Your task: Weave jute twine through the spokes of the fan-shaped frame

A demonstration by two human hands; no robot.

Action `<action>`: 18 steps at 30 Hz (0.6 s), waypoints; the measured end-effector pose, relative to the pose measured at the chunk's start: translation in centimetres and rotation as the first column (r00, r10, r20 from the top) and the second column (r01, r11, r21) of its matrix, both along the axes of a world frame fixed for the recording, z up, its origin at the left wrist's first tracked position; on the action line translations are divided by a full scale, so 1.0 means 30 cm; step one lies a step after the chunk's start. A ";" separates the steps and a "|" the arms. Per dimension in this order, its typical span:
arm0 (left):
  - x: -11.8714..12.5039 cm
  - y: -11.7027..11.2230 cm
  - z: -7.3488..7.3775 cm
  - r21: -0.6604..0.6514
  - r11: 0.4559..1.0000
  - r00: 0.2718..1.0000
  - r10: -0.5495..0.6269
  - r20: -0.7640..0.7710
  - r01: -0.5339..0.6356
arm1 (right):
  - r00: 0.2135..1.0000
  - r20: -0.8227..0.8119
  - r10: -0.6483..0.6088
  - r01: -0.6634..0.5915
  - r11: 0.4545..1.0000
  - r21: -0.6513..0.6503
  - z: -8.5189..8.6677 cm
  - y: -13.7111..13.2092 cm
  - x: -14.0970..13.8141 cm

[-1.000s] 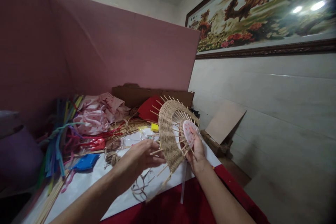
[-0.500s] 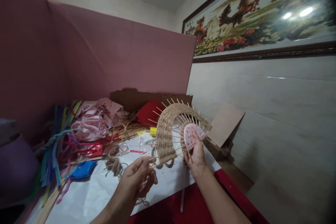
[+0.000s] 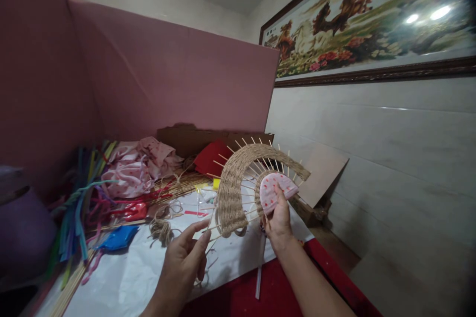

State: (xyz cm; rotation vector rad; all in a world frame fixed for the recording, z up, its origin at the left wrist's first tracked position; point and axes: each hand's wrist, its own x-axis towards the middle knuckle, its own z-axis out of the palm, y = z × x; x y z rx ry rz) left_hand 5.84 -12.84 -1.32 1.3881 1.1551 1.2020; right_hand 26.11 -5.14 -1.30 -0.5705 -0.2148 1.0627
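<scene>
My right hand [image 3: 278,220] grips a woven fan [image 3: 232,183] at its base, the thumb pressed on a pink half-round cloth patch [image 3: 273,190] with red spots. The fan has thin wooden sticks spreading out from the patch, with a wide arched band of tan twine woven across them. The stick tips poke out past the band. At the fan's lower left end, my left hand [image 3: 186,257] has thumb and index finger close together around a stick's end, pinching what looks like the twine. Loose twine hangs below that hand. A pale, narrow handle [image 3: 260,272] extends down under the fan.
White paper [image 3: 122,277] covers much of the table, over red cloth [image 3: 238,292]. Leftward lie a twine bundle [image 3: 160,232], a blue packet [image 3: 119,238], crumpled pink fabric [image 3: 130,173], coloured fuzzy stems [image 3: 74,223] and thin sticks. A board [image 3: 322,176] leans against the right wall.
My left hand has turned, its fingers less curled, and shifted slightly left and down at the fan's edge. The fan has tilted slightly, its right end moving right. My right hand keeps its grip.
</scene>
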 end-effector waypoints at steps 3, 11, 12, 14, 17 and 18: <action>-0.005 -0.007 -0.013 0.098 0.994 0.993 0.058 -0.107 -0.047 | 1.000 0.004 -0.009 0.009 1.000 -0.004 -0.007 0.005 0.000; -0.018 -0.009 -0.058 0.262 0.964 0.942 0.048 -0.333 0.044 | 1.000 -0.016 0.004 -0.003 1.000 0.020 -0.002 -0.002 -0.011; -0.019 -0.010 -0.058 0.274 0.961 0.935 0.058 -0.349 0.043 | 1.000 -0.018 0.006 -0.006 1.000 0.013 -0.001 -0.003 -0.012; -0.020 -0.010 -0.055 0.286 0.957 0.927 0.066 -0.369 0.045 | 1.000 -0.015 0.002 -0.002 1.000 0.006 -0.001 -0.004 -0.013; -0.018 -0.009 -0.050 0.288 0.956 0.925 0.062 -0.375 0.052 | 1.000 0.004 -0.004 0.004 1.000 0.024 -0.001 -0.005 -0.014; -0.016 -0.009 -0.049 0.286 0.957 0.926 0.059 -0.373 0.054 | 1.000 0.009 -0.010 0.010 1.000 0.029 0.000 -0.005 -0.014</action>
